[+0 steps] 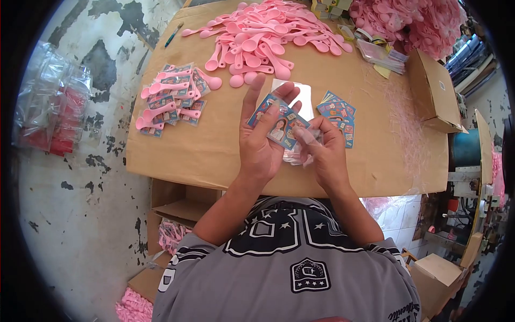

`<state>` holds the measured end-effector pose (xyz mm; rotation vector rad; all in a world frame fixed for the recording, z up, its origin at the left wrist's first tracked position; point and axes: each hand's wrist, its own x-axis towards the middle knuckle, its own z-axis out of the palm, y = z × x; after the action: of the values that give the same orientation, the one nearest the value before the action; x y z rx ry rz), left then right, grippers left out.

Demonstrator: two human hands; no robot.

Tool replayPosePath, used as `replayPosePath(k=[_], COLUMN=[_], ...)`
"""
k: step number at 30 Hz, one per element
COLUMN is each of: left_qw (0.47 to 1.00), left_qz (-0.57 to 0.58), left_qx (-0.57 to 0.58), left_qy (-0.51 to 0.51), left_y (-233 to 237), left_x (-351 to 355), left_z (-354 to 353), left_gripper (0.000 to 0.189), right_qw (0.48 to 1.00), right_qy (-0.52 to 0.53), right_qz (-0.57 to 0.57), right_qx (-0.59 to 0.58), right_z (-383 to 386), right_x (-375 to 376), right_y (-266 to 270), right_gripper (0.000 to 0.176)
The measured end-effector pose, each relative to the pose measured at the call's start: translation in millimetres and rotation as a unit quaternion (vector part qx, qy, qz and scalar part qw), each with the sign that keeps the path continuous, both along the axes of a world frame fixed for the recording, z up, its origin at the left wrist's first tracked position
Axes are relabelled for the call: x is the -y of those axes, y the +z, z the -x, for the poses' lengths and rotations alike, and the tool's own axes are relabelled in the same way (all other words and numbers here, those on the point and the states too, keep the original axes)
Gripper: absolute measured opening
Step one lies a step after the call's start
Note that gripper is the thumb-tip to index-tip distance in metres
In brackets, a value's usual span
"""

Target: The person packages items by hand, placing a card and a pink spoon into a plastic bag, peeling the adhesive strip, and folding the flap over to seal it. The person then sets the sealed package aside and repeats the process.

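Observation:
My left hand [261,129] holds a blue printed card [279,121] with its thumb across the card's face. My right hand [324,147] pinches a clear plastic bag [299,155] at the card's lower right corner. Behind my hands lies a white glossy sheet [301,96]. Several more blue cards [339,114] are fanned out on the table to the right. To the left is a stack of bagged cards with pink spoons [169,99]. A large heap of loose pink spoons [257,32] lies at the table's far side.
The brown-covered table [209,155] bears a pen [173,35] at the far left, tape rolls [362,35] and a cardboard box [433,91] at the right. Plastic bags [51,102] lie left of the table. Beyond the box are bagged pink spoons [413,21].

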<state>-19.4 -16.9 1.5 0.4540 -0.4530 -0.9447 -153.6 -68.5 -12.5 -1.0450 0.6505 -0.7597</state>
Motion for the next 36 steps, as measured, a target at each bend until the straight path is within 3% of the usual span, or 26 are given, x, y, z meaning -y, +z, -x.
replayPosePath(k=[6, 11, 12, 15, 18, 20, 22, 24, 26, 29, 32, 33, 36], left_qw=[0.999, 0.997, 0.996, 0.991, 0.983, 0.968, 0.969, 0.97, 0.973, 0.973, 0.973, 0.972, 0.971], left_qz=[0.032, -0.022, -0.029, -0.08, -0.085, -0.071, -0.057, -0.048, -0.049, -0.079, -0.097, -0.1, -0.11], left_qx=[-0.03, -0.065, -0.07, -0.101, -0.161, -0.24, -0.237, -0.23, -0.215, -0.211, -0.208, -0.212, -0.214], left_qy=[-0.027, -0.048, -0.048, -0.017, 0.008, 0.005, 0.033, 0.055, 0.067, 0.044, 0.021, 0.015, 0.01], left_y=[-3.2, -5.2, -6.3, -3.6, -16.1, -28.8, -40.2, -42.1, -35.0, -32.1, -35.3, -36.0, -40.5], left_x=[0.3, 3.2, 3.8, 2.5, 4.7, 0.3, -8.9, -16.1, -24.6, -34.1, -44.3, -48.2, -57.4], left_z=[6.4, 13.6, 13.1, 5.0, -13.3, -39.8, -69.7, -80.8, -81.8, -67.6, -57.5, -54.9, -53.3], left_gripper=[0.061, 0.045, 0.043, 0.038, 0.033, 0.029, 0.027, 0.026, 0.027, 0.031, 0.033, 0.034, 0.035], right_qw=[0.999, 0.994, 0.984, 0.916, 0.748, 0.756, 0.742, 0.771, 0.795, 0.788, 0.769, 0.783, 0.756], right_qy=[-0.007, -0.027, -0.053, -0.116, -0.023, 0.001, -0.021, -0.046, -0.023, -0.023, -0.01, 0.023, 0.012], right_qz=[0.028, 0.093, 0.153, 0.357, 0.651, 0.638, 0.65, 0.605, 0.555, 0.527, 0.556, 0.564, 0.565], right_qx=[-0.019, -0.041, -0.069, -0.144, -0.129, -0.15, -0.163, -0.194, -0.243, -0.318, -0.315, -0.262, -0.329], right_z=[-3.3, -4.1, -4.8, -4.5, 1.1, 1.7, -1.6, -11.2, -25.0, -53.9, -80.2, -87.7, -103.3], right_x=[-3.7, 1.2, 1.2, -0.6, 22.0, 28.5, 58.1, 107.3, 171.8, 268.6, 315.9, 323.3, 340.8], right_y=[8.3, -2.9, -0.7, 22.2, 24.2, 37.5, 46.8, 48.8, 48.9, 22.3, 5.6, 2.8, -28.4], right_gripper=[0.021, 0.025, 0.026, 0.025, 0.024, 0.023, 0.024, 0.025, 0.045, 0.069, 0.076, 0.077, 0.071])
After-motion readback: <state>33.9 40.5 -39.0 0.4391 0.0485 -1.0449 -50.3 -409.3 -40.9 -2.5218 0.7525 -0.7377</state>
